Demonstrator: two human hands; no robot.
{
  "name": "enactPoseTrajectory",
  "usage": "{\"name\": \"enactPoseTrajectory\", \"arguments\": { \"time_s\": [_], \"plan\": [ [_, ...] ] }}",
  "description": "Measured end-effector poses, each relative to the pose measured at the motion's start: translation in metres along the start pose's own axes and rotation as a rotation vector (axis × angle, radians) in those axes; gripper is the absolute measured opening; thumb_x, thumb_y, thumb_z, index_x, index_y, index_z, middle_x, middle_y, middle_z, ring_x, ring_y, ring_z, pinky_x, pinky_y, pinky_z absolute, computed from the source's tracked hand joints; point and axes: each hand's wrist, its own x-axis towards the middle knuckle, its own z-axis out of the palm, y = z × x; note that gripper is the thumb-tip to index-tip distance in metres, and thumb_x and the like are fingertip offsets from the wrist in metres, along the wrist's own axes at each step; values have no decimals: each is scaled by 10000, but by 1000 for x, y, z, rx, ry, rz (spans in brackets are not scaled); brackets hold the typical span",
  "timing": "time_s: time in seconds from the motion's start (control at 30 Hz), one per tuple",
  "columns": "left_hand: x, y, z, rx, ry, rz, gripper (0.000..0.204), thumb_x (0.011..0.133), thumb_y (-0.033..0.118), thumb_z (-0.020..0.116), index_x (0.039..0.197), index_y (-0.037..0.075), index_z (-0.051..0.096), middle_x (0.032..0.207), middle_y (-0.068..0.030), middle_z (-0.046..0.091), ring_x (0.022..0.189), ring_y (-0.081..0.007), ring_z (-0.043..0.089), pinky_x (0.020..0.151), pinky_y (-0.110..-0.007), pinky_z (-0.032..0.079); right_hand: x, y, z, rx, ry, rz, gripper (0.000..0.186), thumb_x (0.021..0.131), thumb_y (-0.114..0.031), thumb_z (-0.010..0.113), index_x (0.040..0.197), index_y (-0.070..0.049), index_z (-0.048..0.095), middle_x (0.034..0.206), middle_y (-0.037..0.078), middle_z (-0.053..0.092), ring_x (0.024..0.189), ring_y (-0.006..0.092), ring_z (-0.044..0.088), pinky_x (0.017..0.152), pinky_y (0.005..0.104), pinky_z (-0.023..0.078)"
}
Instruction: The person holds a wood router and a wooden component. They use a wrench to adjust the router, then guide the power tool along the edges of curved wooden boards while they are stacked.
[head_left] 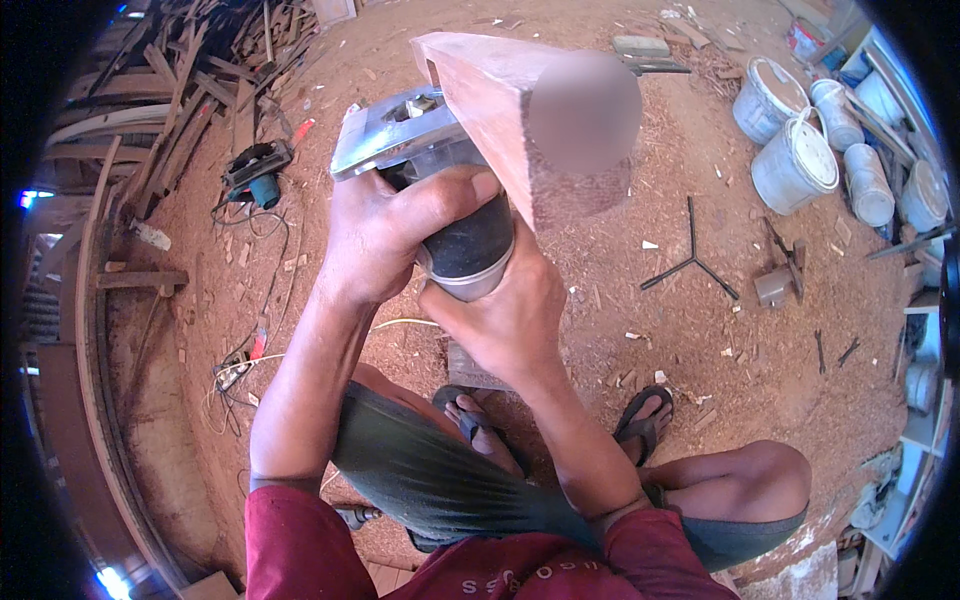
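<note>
Both hands hold a black power tool [466, 240] with a flat silver metal base [385, 130], tilted against a pale wooden beam [485, 95]. My left hand [390, 230] is closed round the tool's upper body, thumb across it below the base. My right hand [515, 310] is closed round its lower end. The beam's near end is partly covered by a blurred round patch, so it cannot be made out fully. A thin yellow cord [405, 323] runs on the left behind my forearm.
Piled planks [165, 120] and long boards line the left. A teal-and-black power tool [258, 180] lies on the dusty floor with tangled cords. White buckets [790, 170] and shelving stand at the right. A three-pronged dark object [692, 255] and a metal tool [775, 285] lie right of my feet.
</note>
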Motion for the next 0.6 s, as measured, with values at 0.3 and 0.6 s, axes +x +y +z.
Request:
{"name": "enactPoseTrajectory", "arguments": {
  "time_s": [0.3, 0.6],
  "plan": [
    [2, 9, 5, 87, 42, 36, 212, 688, 106, 771, 849, 25, 659, 774, -9, 658, 694, -95, 612, 663, -268, 514, 4, -2, 8, 39, -23, 64, 628, 584, -261, 829, 1088, 1, 561, 883, 201, 684, 841, 371, 697, 770, 456, 534],
    [5, 0, 7, 142, 93, 73, 184, 718, 92, 753, 872, 17, 686, 789, -14, 679, 693, -97, 623, 676, -271, 522, 5, -1, 11, -7, -5, 79, 606, 584, -259, 832, 1053, -6, 544, 864, 212, 674, 842, 400, 687, 770, 489, 520]
  ]
}}
